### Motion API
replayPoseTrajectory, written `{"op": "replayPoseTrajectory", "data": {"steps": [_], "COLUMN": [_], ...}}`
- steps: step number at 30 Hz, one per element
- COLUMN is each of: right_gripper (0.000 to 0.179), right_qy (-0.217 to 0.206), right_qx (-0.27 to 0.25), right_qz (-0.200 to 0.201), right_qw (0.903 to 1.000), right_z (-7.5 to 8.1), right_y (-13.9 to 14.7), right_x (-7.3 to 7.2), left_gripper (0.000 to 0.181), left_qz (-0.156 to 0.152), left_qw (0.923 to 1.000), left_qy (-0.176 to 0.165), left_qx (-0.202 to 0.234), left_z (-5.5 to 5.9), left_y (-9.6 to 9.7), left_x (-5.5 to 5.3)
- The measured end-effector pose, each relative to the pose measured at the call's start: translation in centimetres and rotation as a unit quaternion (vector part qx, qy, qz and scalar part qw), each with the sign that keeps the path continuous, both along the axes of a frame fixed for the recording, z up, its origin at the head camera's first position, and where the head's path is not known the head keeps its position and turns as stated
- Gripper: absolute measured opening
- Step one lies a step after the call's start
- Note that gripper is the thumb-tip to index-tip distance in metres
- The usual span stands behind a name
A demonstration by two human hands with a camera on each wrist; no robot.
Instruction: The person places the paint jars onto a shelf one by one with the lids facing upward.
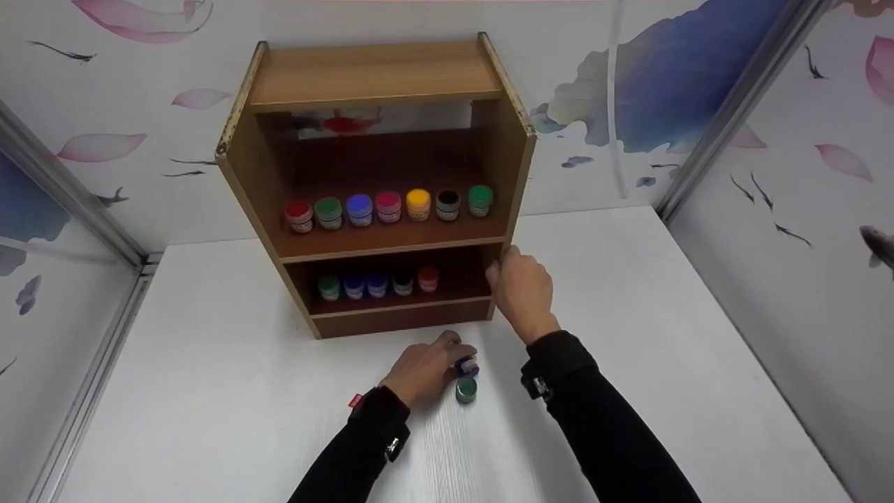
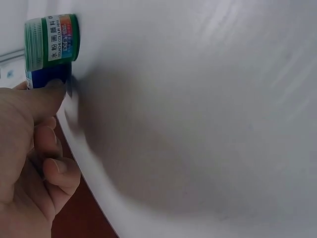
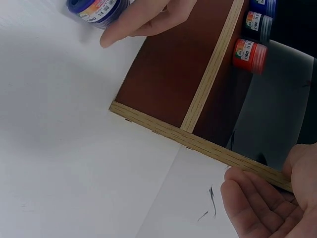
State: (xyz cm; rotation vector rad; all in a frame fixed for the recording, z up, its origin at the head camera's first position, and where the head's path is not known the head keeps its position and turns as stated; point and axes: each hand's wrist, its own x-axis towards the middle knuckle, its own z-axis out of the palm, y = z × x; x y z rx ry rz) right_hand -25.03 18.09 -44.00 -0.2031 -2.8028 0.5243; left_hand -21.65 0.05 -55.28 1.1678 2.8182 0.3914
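Note:
My left hand [image 1: 424,369] pinches a dark blue paint jar [image 1: 466,365] between thumb and fingers, in front of the shelf unit's base. A green paint jar [image 1: 466,390] stands on the table right beside it; the left wrist view shows this green jar's label [image 2: 60,37] and clear lid, with the blue jar [image 2: 48,75] under my thumb. My right hand [image 1: 524,290] grips the front edge of the wooden shelf unit's [image 1: 401,323] right side panel. In the right wrist view its thumb and fingers lie on either side of that panel [image 3: 198,148].
On the upper board stands a row of several paint jars, from a red jar [image 1: 299,216] to a green jar [image 1: 480,201]. The lower shelf holds a shorter row ending in a red jar [image 1: 428,279]. A white table [image 1: 230,412] meets patterned wall panels [image 1: 803,154].

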Motion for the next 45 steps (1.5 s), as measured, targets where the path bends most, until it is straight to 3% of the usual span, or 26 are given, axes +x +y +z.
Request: {"op": "replayPoseTrajectory", "data": {"steps": [6, 10, 16, 25, 32, 38, 45], "right_gripper": [0.024, 0.024, 0.024, 0.025, 0.025, 0.024, 0.021], "right_qy": [0.007, 0.010, 0.016, 0.020, 0.014, 0.007, 0.021], "right_qx": [0.000, 0.010, 0.014, 0.009, 0.001, -0.006, 0.011], "right_qz": [0.001, 0.007, 0.009, 0.007, 0.003, 0.003, 0.012], "right_qw": [1.0000, 0.9999, 0.9997, 0.9997, 0.9999, 1.0000, 0.9997], "right_z": [-0.1, -0.2, -0.2, -0.4, -0.3, -0.2, -0.3], "right_y": [0.0, 0.0, 0.0, 0.1, 0.1, 0.0, 0.0], "right_x": [0.0, 0.1, 0.1, 0.0, 0.0, 0.0, 0.2], "left_gripper": [0.035, 0.027, 0.030, 0.033, 0.035, 0.037, 0.034], "left_qz": [0.023, 0.038, 0.065, 0.091, 0.111, 0.124, 0.095], "left_qw": [0.9996, 0.9986, 0.9949, 0.9821, 0.9741, 0.9668, 0.9532], "left_qy": [-0.015, -0.028, -0.051, -0.115, -0.129, -0.162, -0.192], "left_qx": [-0.001, 0.021, 0.058, 0.118, 0.148, 0.154, 0.213], "left_z": [-0.1, -0.4, -0.8, -0.9, -0.9, -1.1, -1.6], "left_y": [-0.1, -0.1, -0.8, -2.3, -2.3, -2.4, -2.5], "left_x": [0.0, 0.1, 0.1, -0.1, 0.0, 0.2, 0.2]}}
